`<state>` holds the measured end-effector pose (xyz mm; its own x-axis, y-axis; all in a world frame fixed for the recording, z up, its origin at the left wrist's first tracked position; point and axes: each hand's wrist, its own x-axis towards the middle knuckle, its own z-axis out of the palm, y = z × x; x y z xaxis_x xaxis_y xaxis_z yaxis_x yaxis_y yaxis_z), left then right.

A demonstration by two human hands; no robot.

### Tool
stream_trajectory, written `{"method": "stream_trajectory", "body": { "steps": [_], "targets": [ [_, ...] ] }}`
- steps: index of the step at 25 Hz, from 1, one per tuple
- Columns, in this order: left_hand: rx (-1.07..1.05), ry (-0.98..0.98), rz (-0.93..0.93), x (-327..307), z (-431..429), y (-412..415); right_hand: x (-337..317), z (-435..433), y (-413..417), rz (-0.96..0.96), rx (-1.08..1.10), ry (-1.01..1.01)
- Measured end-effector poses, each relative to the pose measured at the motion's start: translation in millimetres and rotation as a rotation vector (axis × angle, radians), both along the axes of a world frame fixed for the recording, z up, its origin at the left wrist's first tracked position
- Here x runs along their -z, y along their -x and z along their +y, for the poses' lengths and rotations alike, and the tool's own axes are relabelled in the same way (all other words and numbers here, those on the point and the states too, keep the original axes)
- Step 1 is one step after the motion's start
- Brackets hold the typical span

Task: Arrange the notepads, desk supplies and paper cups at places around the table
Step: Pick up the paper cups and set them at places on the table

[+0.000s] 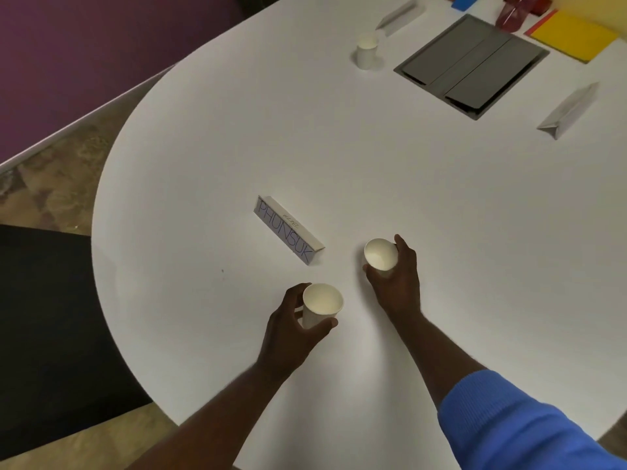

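Observation:
Over the near end of the white table [203,164], each of my hands holds an empty white paper cup. My left hand [288,334] grips one cup [320,305] by its side. My right hand [398,286] wraps around a second cup [380,256], tilted so its mouth faces me. A folded name card reading PHUNSUK [288,230] lies just left of the right hand's cup. A third paper cup [367,50] stands upright far back on the table. A yellow notepad [573,37] lies at the far right corner.
A grey cable hatch [471,66] is set into the table at the back. Two more folded name cards lie at the back [398,16] and at the right [570,111]. A red transparent holder [512,13] and blue items [463,1] sit at the far edge. A dark chair [51,334] stands at the left.

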<state>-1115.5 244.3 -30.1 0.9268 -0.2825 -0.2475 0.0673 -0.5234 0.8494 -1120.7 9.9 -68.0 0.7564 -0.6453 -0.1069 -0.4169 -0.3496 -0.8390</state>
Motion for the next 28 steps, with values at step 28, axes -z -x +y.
{"method": "stream_trajectory", "body": {
  "steps": [28],
  "targets": [
    [0.432, 0.358, -0.105, -115.8, -115.1, 102.6, -172.1, 25.2, 221.1, -0.318, 0.151, -0.139]
  ]
}}
